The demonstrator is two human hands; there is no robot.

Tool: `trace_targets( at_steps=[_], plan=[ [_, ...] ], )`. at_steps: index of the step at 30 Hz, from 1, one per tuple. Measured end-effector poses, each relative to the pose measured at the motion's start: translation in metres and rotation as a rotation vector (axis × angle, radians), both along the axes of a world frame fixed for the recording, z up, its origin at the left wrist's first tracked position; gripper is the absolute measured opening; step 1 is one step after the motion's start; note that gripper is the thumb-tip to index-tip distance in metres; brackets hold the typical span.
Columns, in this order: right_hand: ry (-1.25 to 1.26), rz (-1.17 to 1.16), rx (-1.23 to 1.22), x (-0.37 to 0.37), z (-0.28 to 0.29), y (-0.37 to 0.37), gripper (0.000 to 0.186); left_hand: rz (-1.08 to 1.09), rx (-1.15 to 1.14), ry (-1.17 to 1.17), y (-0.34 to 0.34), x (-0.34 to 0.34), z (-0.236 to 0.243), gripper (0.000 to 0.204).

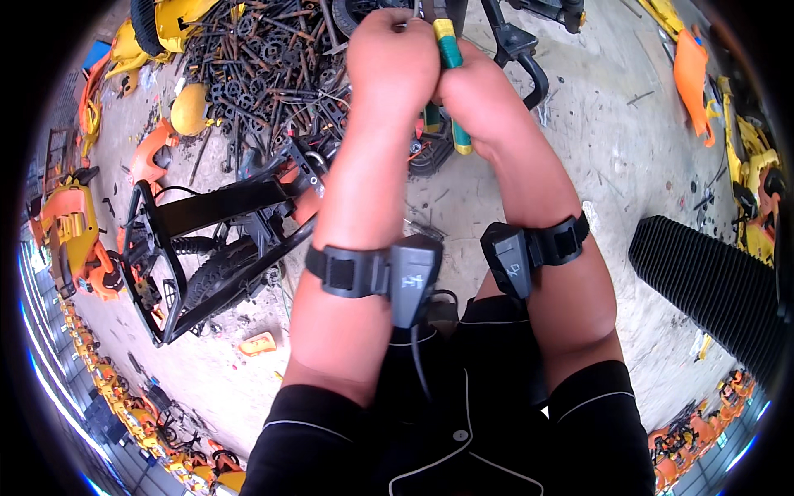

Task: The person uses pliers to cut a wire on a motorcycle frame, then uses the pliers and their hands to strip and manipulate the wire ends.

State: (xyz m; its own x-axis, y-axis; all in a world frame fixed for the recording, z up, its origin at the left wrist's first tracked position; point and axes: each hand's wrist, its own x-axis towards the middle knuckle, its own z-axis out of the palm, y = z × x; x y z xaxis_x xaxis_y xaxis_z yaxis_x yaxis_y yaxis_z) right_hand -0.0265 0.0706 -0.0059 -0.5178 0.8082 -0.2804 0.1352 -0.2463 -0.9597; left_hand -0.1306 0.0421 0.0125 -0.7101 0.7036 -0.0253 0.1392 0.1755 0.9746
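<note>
At the top centre my left hand (393, 62) is closed, its fingers curled round something mostly hidden, near a thin metal piece. My right hand (480, 95) is closed beside it, gripping a tool with green-and-yellow handles (461, 136), likely pliers or cutters, whose head is cut off by the top edge. Both hands are close to a black metal frame part (517, 41) and a dark wheel. A black strapped device sits on each forearm.
A heap of rusty metal parts (240, 74) fills the upper left, beside a yellow round shell (188, 109). A black frame with wheel (223, 231) lies left. A ribbed black piece (703, 289) lies right. Orange and yellow vehicle bodies (87, 248) line the edges.
</note>
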Motion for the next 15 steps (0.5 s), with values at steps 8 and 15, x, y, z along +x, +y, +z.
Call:
trace_targets(
  at_steps=[8,15],
  plan=[
    [-0.103,0.006,-0.01,0.021,0.001,-0.007,0.04,-0.038,-0.052,0.045,-0.009,0.008,0.004,0.03],
    [-0.138,0.103,-0.032,0.093,0.001,-0.005,0.058,-0.252,-0.24,0.288,-0.061,-0.034,0.021,0.029]
  ],
)
